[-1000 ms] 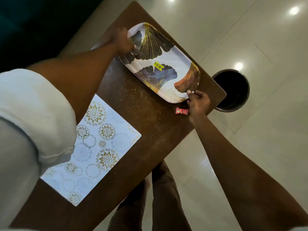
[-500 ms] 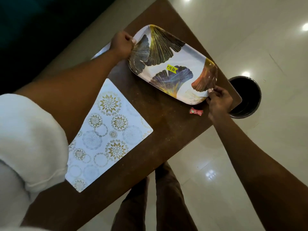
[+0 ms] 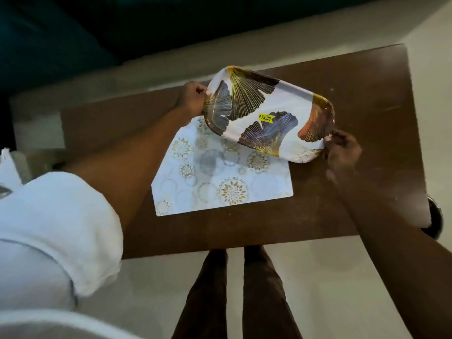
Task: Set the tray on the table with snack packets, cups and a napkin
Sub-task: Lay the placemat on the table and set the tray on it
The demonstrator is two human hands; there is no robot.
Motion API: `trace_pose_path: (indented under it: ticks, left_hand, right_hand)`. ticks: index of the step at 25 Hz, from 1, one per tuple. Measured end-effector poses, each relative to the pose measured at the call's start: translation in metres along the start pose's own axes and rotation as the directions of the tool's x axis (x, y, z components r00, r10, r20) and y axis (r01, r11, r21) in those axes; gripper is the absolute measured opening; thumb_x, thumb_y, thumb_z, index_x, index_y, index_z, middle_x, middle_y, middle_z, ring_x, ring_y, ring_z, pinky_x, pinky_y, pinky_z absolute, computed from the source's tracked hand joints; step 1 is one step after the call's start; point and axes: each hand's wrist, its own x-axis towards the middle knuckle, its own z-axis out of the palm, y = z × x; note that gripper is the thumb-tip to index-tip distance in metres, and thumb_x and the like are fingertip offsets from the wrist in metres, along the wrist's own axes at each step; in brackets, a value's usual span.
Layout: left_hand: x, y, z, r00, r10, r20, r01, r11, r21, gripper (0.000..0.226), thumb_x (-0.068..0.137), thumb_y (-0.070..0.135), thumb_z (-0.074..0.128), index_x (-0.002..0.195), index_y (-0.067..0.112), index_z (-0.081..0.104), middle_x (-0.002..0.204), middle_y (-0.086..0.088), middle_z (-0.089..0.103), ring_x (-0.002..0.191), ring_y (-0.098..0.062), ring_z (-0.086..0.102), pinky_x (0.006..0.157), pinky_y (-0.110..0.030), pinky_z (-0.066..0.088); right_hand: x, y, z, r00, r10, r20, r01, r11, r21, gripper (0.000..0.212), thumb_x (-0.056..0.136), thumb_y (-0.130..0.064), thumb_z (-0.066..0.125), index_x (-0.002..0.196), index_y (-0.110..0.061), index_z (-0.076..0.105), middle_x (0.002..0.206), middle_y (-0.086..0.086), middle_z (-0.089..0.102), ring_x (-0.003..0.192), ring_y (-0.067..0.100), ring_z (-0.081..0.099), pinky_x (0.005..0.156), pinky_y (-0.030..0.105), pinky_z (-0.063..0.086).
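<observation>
A white oblong tray [image 3: 288, 94] printed with gold and dark fan-shaped leaves and a yellow price sticker hangs tilted above the brown table [image 3: 367, 94]. My left hand [image 3: 192, 97] grips its left end and my right hand [image 3: 342, 148] pinches its right end. The tray's near edge overlaps the far side of a white placemat [image 3: 220, 184] with gold floral circles, which lies flat on the table. No snack packet, cup or napkin shows.
A dark round bin [image 3: 435, 218] peeks out past the table's right edge. My legs [image 3: 234, 294] stand at the near edge on a pale tiled floor. Blurred white and glassy things [image 3: 14, 165] sit at the far left.
Both hands have carried the tray from the table's far end toward the placemat, and it now overlaps the mat. The view has swung round; the small red packet is out of sight.
</observation>
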Motion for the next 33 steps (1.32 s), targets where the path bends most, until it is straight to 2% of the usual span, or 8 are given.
trace_pose_path:
  ticks: [3, 5, 9, 13, 16, 24, 28, 33]
  left_hand:
    - [-0.021, -0.075, -0.049, 0.992, -0.116, -0.049, 0.111, 0.990, -0.086, 0.009, 0.103, 0.013, 0.058, 0.108, 0.007, 0.063, 0.101, -0.017, 0.060, 0.093, -0.029, 0.060, 0.083, -0.050, 0.059]
    - [-0.039, -0.122, -0.069, 0.980, -0.188, -0.068, 0.175, 0.970, -0.168, 0.007, 0.104, 0.012, 0.057, 0.104, 0.007, 0.061, 0.100, -0.017, 0.059, 0.092, -0.030, 0.060, 0.078, -0.049, 0.060]
    - [-0.075, -0.190, -0.078, 0.954, -0.298, -0.045, 0.277, 0.926, -0.256, 0.009, 0.105, 0.010, 0.054, 0.103, 0.004, 0.060, 0.101, -0.019, 0.060, 0.092, -0.030, 0.062, 0.073, -0.042, 0.060]
    - [-0.098, -0.229, -0.067, 0.938, -0.345, -0.035, 0.323, 0.905, -0.278, 0.012, 0.105, 0.012, 0.054, 0.103, 0.001, 0.060, 0.099, -0.018, 0.059, 0.078, -0.025, 0.061, 0.065, -0.037, 0.059]
    - [-0.104, -0.241, -0.058, 0.935, -0.355, -0.026, 0.332, 0.896, -0.293, 0.020, 0.105, 0.012, 0.055, 0.109, -0.006, 0.064, 0.096, -0.017, 0.060, 0.084, -0.029, 0.062, 0.073, -0.042, 0.061]
    - [-0.093, -0.233, -0.051, 0.954, -0.299, -0.027, 0.280, 0.917, -0.285, 0.010, 0.103, 0.012, 0.058, 0.097, 0.004, 0.059, 0.096, -0.017, 0.061, 0.087, -0.029, 0.063, 0.078, -0.047, 0.063]
    - [-0.088, -0.234, -0.050, 0.948, -0.319, -0.012, 0.300, 0.905, -0.302, 0.018, 0.103, 0.011, 0.059, 0.085, 0.013, 0.057, 0.081, -0.005, 0.059, 0.079, -0.025, 0.061, 0.071, -0.043, 0.061]
    - [-0.088, -0.239, -0.053, 0.948, -0.319, 0.021, 0.308, 0.896, -0.318, 0.008, 0.103, 0.012, 0.059, 0.105, 0.006, 0.056, 0.085, -0.004, 0.060, 0.081, -0.023, 0.063, 0.068, -0.037, 0.062]
  right_hand:
    - [-0.023, 0.005, 0.047, 0.990, -0.056, 0.128, 0.071, 0.991, -0.112, 0.032, 0.092, 0.004, 0.065, 0.123, -0.001, 0.069, 0.097, 0.009, 0.072, 0.080, 0.016, 0.068, 0.060, 0.022, 0.055]
    - [-0.036, 0.011, 0.075, 0.977, -0.057, 0.205, 0.087, 0.987, -0.139, 0.033, 0.092, 0.007, 0.063, 0.125, 0.002, 0.067, 0.106, 0.016, 0.070, 0.097, 0.027, 0.067, 0.076, 0.033, 0.061]
    - [-0.052, 0.028, 0.106, 0.958, 0.038, 0.285, 0.021, 0.980, -0.200, 0.031, 0.098, 0.002, 0.062, 0.128, 0.003, 0.064, 0.107, 0.021, 0.069, 0.099, 0.032, 0.066, 0.093, 0.052, 0.057]
    - [-0.057, 0.040, 0.109, 0.957, 0.082, 0.278, 0.005, 0.954, -0.298, 0.029, 0.099, -0.002, 0.063, 0.128, -0.004, 0.068, 0.119, 0.022, 0.072, 0.096, 0.028, 0.070, 0.078, 0.039, 0.060]
    - [-0.057, 0.045, 0.107, 0.967, 0.077, 0.241, 0.006, 0.945, -0.327, 0.029, 0.098, -0.003, 0.064, 0.126, -0.005, 0.069, 0.118, 0.021, 0.072, 0.091, 0.024, 0.067, 0.069, 0.032, 0.054]
    - [-0.052, 0.049, 0.095, 0.981, 0.084, 0.177, -0.015, 0.933, -0.360, 0.028, 0.099, -0.004, 0.063, 0.126, -0.009, 0.070, 0.112, 0.012, 0.074, 0.097, 0.027, 0.071, 0.074, 0.033, 0.059]
    - [-0.052, 0.053, 0.092, 0.981, 0.076, 0.180, -0.009, 0.939, -0.345, 0.026, 0.098, -0.003, 0.064, 0.122, -0.011, 0.070, 0.107, 0.009, 0.073, 0.098, 0.027, 0.071, 0.078, 0.037, 0.060]
    - [-0.052, 0.055, 0.093, 0.978, 0.064, 0.197, 0.007, 0.940, -0.341, 0.026, 0.098, -0.006, 0.065, 0.122, -0.013, 0.070, 0.115, 0.013, 0.074, 0.097, 0.024, 0.070, 0.073, 0.032, 0.059]
